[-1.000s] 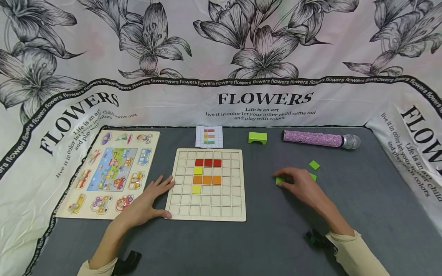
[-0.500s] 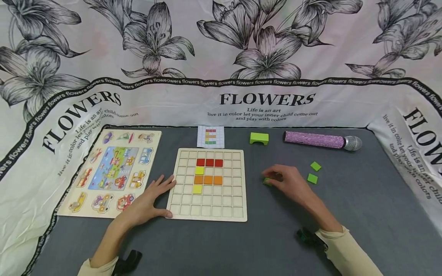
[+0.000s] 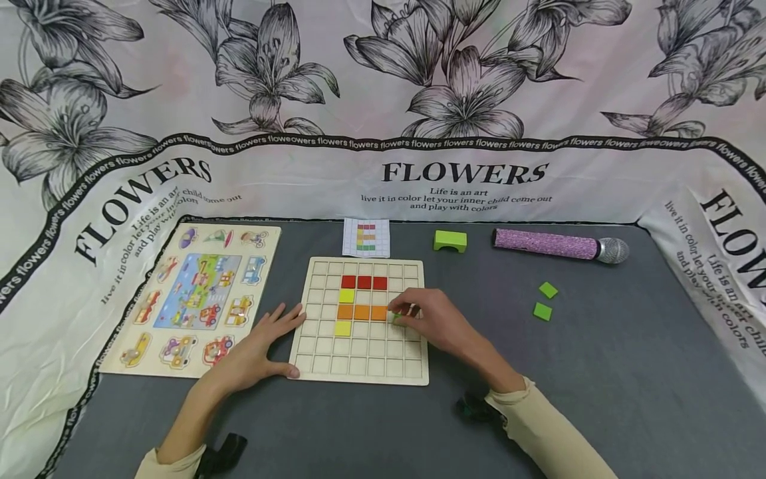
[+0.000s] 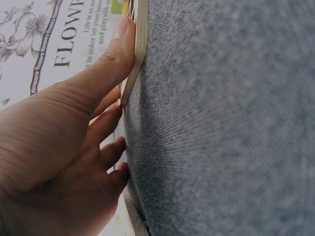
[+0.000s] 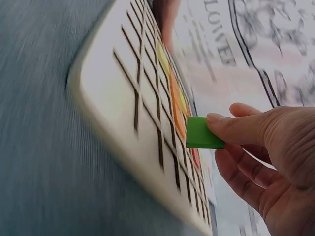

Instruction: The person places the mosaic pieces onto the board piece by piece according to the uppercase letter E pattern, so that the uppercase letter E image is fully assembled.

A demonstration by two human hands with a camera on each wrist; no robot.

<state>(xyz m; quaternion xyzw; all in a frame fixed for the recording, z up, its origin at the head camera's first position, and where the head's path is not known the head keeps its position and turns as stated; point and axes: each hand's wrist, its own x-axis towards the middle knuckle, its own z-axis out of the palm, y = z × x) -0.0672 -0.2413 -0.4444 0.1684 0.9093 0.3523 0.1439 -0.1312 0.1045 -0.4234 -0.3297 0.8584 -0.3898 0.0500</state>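
A pale wooden grid board (image 3: 359,366) lies flat on the grey cloth. In its cells sit a row of red tiles (image 3: 364,283), a row of orange tiles (image 3: 362,312) and two yellow tiles, the lower yellow tile (image 3: 342,328) under the left orange one. My right hand (image 3: 433,319) is over the board's right side, pinching a green square tile (image 5: 199,132) between thumb and fingers. My left hand (image 3: 257,349) rests at the board's left edge, fingers spread, thumb at its lower left corner; in the left wrist view the thumb (image 4: 118,46) touches the rim.
Two loose green tiles (image 3: 542,311) lie to the right. Behind the board are a small pattern card (image 3: 366,238), a green arch block (image 3: 450,241) and a pink glittery microphone (image 3: 550,245). A vehicle picture puzzle (image 3: 197,291) lies at the left, partly under the left forearm's reach.
My right hand has carried the green tile leftward from the cloth to above the board's right side, leaving two green tiles behind. My left hand stays at the board's edge.
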